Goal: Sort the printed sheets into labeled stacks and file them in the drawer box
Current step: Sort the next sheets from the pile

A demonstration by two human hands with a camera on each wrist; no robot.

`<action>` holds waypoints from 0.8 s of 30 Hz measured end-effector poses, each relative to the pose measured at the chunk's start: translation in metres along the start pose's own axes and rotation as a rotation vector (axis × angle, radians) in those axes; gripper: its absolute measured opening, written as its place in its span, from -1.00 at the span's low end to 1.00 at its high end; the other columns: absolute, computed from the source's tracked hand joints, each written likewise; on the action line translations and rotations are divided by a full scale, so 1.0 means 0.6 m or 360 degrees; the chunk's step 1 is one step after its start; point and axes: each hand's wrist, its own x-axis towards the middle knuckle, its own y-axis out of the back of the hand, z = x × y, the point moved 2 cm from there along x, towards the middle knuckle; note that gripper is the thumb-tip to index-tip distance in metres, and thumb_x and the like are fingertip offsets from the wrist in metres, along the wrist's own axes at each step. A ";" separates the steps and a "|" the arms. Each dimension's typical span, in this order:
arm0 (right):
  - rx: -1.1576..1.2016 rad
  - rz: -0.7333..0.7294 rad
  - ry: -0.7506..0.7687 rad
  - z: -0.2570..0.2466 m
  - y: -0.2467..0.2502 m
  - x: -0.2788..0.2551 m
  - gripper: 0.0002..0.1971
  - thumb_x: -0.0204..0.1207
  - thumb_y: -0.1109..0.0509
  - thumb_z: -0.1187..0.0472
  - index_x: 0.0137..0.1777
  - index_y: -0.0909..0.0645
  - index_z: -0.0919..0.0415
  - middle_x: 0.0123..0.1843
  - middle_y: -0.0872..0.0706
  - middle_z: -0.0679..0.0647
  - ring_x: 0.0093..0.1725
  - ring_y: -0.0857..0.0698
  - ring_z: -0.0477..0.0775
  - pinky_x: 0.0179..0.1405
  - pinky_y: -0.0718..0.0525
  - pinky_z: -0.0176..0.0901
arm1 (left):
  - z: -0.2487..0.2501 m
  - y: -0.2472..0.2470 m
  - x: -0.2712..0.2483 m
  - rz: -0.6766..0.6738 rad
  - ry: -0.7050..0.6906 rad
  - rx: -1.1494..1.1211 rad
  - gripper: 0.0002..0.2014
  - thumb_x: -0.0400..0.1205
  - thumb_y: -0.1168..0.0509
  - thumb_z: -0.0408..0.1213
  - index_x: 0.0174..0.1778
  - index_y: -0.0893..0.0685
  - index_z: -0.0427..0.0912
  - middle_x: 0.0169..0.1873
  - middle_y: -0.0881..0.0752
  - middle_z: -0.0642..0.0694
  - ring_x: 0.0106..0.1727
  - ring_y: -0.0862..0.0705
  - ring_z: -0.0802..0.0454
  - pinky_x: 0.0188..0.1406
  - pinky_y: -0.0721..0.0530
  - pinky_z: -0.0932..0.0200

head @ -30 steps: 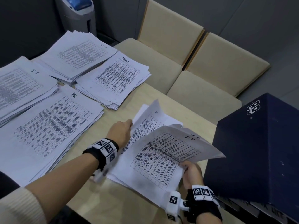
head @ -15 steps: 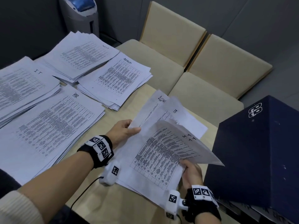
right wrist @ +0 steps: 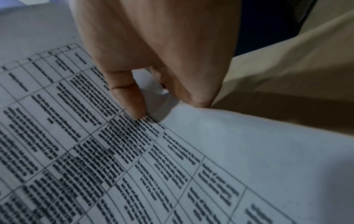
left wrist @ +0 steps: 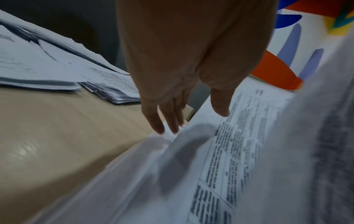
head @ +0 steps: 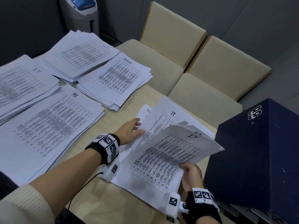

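Observation:
My right hand (head: 189, 174) (right wrist: 151, 97) pinches the near edge of a few lifted printed sheets (head: 165, 157), the top one marked "I.T". Under them lies the unsorted pile with a sheet marked "IT" (head: 168, 118) and one starting "AD" (head: 146, 112) peeking out at its left. My left hand (head: 134, 129) (left wrist: 184, 121) lies with straight fingers on the left edge of that pile. Sorted stacks lie to the left: "HR" (head: 48, 126), "IT" (head: 21, 84), "ADMIN" (head: 116, 80) and a fourth (head: 80, 54) with an unreadable label.
A dark blue drawer box (head: 258, 159) stands at the right, close beside my right hand. Two beige chairs (head: 202, 70) sit pushed against the table's far edge. A grey bin (head: 80, 12) stands at the back. Bare table (head: 105, 199) shows in front.
My left hand let the sheet it held up drop flat and now rests on the pile's left edge. The "IT" and "AD" sheets came into view. The right hand kept its hold.

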 end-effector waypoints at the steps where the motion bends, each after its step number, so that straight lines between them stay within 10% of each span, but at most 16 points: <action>1: 0.0008 -0.0014 0.0002 -0.001 -0.001 -0.001 -0.80 0.33 -0.23 0.61 -0.12 -0.55 0.41 -0.06 -0.63 0.30 -0.01 -0.61 0.29 0.03 -0.58 0.12 | -0.002 -0.002 0.003 0.0002 -0.0009 -0.0025 -0.73 0.71 -0.33 -0.14 0.25 -0.60 -0.20 0.03 -0.64 -0.01 0.00 -0.63 0.10 0.09 -0.56 0.08; 3: -0.0010 0.0006 0.0010 -0.003 0.000 -0.003 -0.82 0.35 -0.23 0.61 -0.13 -0.55 0.42 -0.10 -0.65 0.29 -0.05 -0.62 0.27 -0.06 -0.60 0.07 | 0.001 -0.001 0.003 0.0004 -0.0048 -0.0164 -0.67 0.70 -0.37 -0.17 -0.39 -0.51 -0.08 -0.49 -0.47 0.12 -0.48 -0.39 0.21 -0.33 -0.44 0.20; 5: -0.0077 0.0065 0.0027 -0.006 0.001 -0.004 -0.84 0.43 -0.27 0.58 -0.05 -0.61 0.45 -0.11 -0.70 0.30 -0.09 -0.67 0.24 -0.13 -0.62 0.03 | -0.004 -0.002 0.003 0.0063 -0.0048 -0.0338 -0.56 0.59 -0.50 -0.19 -0.54 -0.46 -0.10 -0.62 -0.44 0.16 -0.57 -0.36 0.22 -0.48 -0.39 0.28; 10: -0.0160 0.0229 0.0010 -0.002 0.004 0.001 -0.86 0.45 -0.40 0.54 -0.02 -0.62 0.42 -0.11 -0.75 0.32 -0.07 -0.73 0.30 -0.15 -0.67 0.03 | -0.002 -0.002 -0.008 0.0228 0.0031 -0.0666 -0.59 0.40 -0.64 -0.06 -0.14 -0.72 -0.34 -0.31 -0.80 -0.20 -0.32 -0.75 -0.07 -0.26 -0.75 -0.05; 13: -0.0185 0.0138 0.0061 -0.011 -0.002 -0.010 -0.75 0.44 -0.37 0.57 0.09 -0.62 0.37 -0.02 -0.78 0.25 -0.04 -0.74 0.23 -0.06 -0.70 0.06 | -0.008 0.000 -0.007 0.0363 0.0082 -0.0575 -0.49 0.64 -0.36 0.11 -0.35 -0.44 -0.26 -0.51 -0.49 -0.05 -0.47 -0.43 -0.03 -0.39 -0.43 0.11; 20: -0.0197 0.0113 0.0058 -0.014 0.010 -0.017 -0.79 0.40 -0.23 0.66 -0.07 -0.62 0.47 -0.12 -0.71 0.26 -0.12 -0.65 0.20 -0.18 -0.57 -0.05 | -0.024 0.003 -0.002 0.0312 0.0111 -0.0719 -0.71 0.75 -0.22 -0.04 0.12 -0.73 -0.15 0.11 -0.79 -0.05 0.22 -0.71 -0.02 0.36 -0.57 -0.09; 24: -0.0076 0.0048 -0.0041 -0.014 0.007 -0.022 -0.77 0.42 -0.17 0.69 -0.12 -0.55 0.42 -0.24 -0.63 0.28 -0.33 -0.64 0.17 -0.45 -0.64 -0.10 | 0.003 -0.002 -0.020 0.0158 0.0040 -0.0603 -0.62 0.73 -0.19 0.10 -0.12 -0.64 -0.16 -0.19 -0.63 0.09 -0.15 -0.60 0.10 0.01 -0.55 0.13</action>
